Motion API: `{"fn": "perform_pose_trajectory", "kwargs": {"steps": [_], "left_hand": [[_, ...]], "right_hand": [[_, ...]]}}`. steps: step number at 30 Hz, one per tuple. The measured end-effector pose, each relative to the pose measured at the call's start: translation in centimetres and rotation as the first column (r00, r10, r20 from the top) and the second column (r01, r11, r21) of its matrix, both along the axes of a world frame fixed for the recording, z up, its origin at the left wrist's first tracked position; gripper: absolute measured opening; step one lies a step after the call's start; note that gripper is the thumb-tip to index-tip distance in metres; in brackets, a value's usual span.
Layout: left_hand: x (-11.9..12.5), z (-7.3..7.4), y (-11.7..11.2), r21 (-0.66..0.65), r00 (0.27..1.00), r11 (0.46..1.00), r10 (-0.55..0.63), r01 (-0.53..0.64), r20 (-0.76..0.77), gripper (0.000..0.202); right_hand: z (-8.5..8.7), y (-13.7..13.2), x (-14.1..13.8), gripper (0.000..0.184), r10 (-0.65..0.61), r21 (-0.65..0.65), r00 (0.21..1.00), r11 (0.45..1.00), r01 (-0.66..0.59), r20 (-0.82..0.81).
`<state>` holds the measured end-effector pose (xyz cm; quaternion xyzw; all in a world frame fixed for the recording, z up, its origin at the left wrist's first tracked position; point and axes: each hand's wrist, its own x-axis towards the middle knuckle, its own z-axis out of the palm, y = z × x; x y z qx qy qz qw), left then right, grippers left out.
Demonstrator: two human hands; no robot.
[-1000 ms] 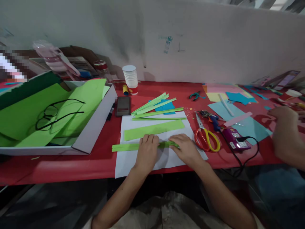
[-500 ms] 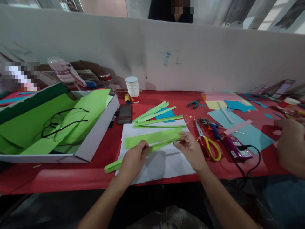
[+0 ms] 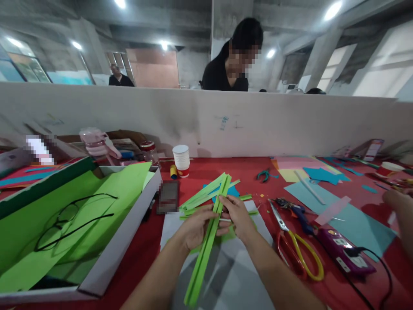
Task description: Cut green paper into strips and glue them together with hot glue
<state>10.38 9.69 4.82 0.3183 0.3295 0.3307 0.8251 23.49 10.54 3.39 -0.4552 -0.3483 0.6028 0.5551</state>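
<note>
Head view: at centre frame, the left hand [image 3: 197, 226] and right hand [image 3: 237, 215] both pinch a long folded green strip [image 3: 206, 254]. It is lifted clear of the white sheet [image 3: 232, 275] and held nearly on end, lower tip toward the bottom edge, a hold that seems meant to keep the fold shut while fingers press the crease. Loose green strips [image 3: 200, 199] lie just behind. Scissors [image 3: 298, 252] and a glue gun [image 3: 298, 213] rest at right, a box of green paper [image 3: 106, 267] at left. Half a second earlier the strip ran almost level, low over the sheet, hands spread apart along it. Now they meet at its upper half.
</note>
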Motion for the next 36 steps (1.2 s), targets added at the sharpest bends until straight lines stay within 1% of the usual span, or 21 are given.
{"fn": "perform_pose_trajectory", "kwargs": {"steps": [2, 4, 7, 9, 11, 14, 16, 19, 21, 23, 25, 26, 27, 28, 30, 32, 34, 36], "left_hand": [[-0.1, -0.8, 0.3, 0.026, 0.998, 0.997, -0.067, 0.066, 0.001, 0.026], [-0.5, -1.2, 0.3, 0.061, 0.991, 0.989, -0.135, 0.136, -0.022, 0.023], [-1.1, -1.1, 0.1, 0.123, 0.975, 0.970, -0.199, 0.210, -0.100, 0.018], [-1.4, -0.7, 0.1, 0.150, 0.962, 0.961, -0.205, 0.233, -0.179, 0.013], [-1.5, -0.3, 0.0, 0.161, 0.949, 0.958, -0.192, 0.236, -0.249, 0.009], [-1.3, -0.1, -0.2, 0.168, 0.931, 0.955, -0.184, 0.245, -0.314, 0.007], [-1.0, -0.2, -0.5, 0.182, 0.918, 0.951, -0.172, 0.249, -0.357, 0.015], [-0.6, -0.4, -0.8, 0.202, 0.892, 0.950, -0.132, 0.239, -0.432, 0.034], [-0.5, -0.6, -0.7, 0.216, 0.869, 0.945, -0.118, 0.247, -0.480, 0.036], [-0.5, -0.8, -0.5, 0.297, 0.849, 0.922, -0.061, 0.250, -0.524, 0.032], [-0.6, -1.0, -0.2, 0.406, 0.828, 0.886, 0.044, 0.226, -0.559, 0.030], [-0.7, -1.1, -0.1, 0.438, 0.820, 0.875, 0.091, 0.205, -0.566, 0.030], [-0.8, -1.2, 0.0, 0.445, 0.818, 0.876, 0.115, 0.183, -0.564, 0.029], [-0.8, -1.2, 0.1, 0.430, 0.828, 0.888, 0.113, 0.164, -0.549, 0.027], [-0.9, -1.0, 0.1, 0.379, 0.869, 0.915, 0.069, 0.141, -0.490, 0.025], [-0.9, -0.7, 0.1, 0.350, 0.894, 0.925, 0.025, 0.150, -0.447, 0.029], [-0.9, -0.4, 0.0, 0.359, 0.891, 0.919, 0.017, 0.165, -0.453, 0.035], [-1.0, -0.4, 0.0, 0.414, 0.880, 0.895, 0.054, 0.167, -0.472, 0.036]], "right_hand": [[-0.5, 0.1, 0.5, 0.037, -0.029, 0.012, 0.999, 0.999, 0.029, -0.014], [-0.6, 0.0, 1.0, 0.034, -0.049, 0.011, 0.999, 0.999, 0.049, 0.006], [-0.2, 0.0, 1.6, 0.026, -0.052, -0.038, 0.999, 0.998, 0.052, 0.015], [0.2, 0.1, 1.9, 0.023, -0.057, -0.054, 0.998, 0.997, 0.056, -0.019], [0.4, 0.2, 2.3, 0.024, -0.081, -0.071, 0.994, 0.995, 0.075, -0.078], [0.5, 0.3, 2.6, 0.022, -0.086, -0.156, 0.979, 0.986, 0.057, -0.185], [0.4, 0.3, 2.6, 0.019, -0.080, -0.202, 0.972, 0.979, 0.035, -0.219], [0.4, 0.2, 2.4, 0.015, -0.088, -0.219, 0.972, 0.975, 0.039, -0.220], [0.5, 0.1, 2.3, 0.014, -0.093, -0.228, 0.969, 0.973, 0.039, -0.231], [0.6, 0.0, 2.1, 0.015, -0.087, -0.248, 0.963, 0.968, 0.022, -0.256], [0.7, -0.1, 1.9, 0.018, -0.066, -0.258, 0.958, 0.966, -0.009, -0.280], [0.8, -0.2, 1.8, 0.020, -0.048, -0.248, 0.956, 0.968, -0.026, -0.288], [0.8, -0.3, 1.7, 0.023, -0.025, -0.225, 0.957, 0.974, -0.042, -0.290], [0.9, -0.3, 1.7, 0.024, 0.005, -0.191, 0.959, 0.980, -0.061, -0.283], [1.0, -0.4, 1.6, 0.024, 0.072, -0.114, 0.969, 0.988, -0.101, -0.237], [1.0, -0.5, 1.6, 0.025, 0.113, -0.060, 0.981, 0.990, -0.124, -0.159], [0.9, -0.4, 1.6, 0.027, 0.108, -0.029, 0.992, 0.994, -0.110, -0.068], [0.7, -0.4, 1.6, 0.027, 0.067, 0.010, 0.997, 0.998, -0.067, 0.025]]}}
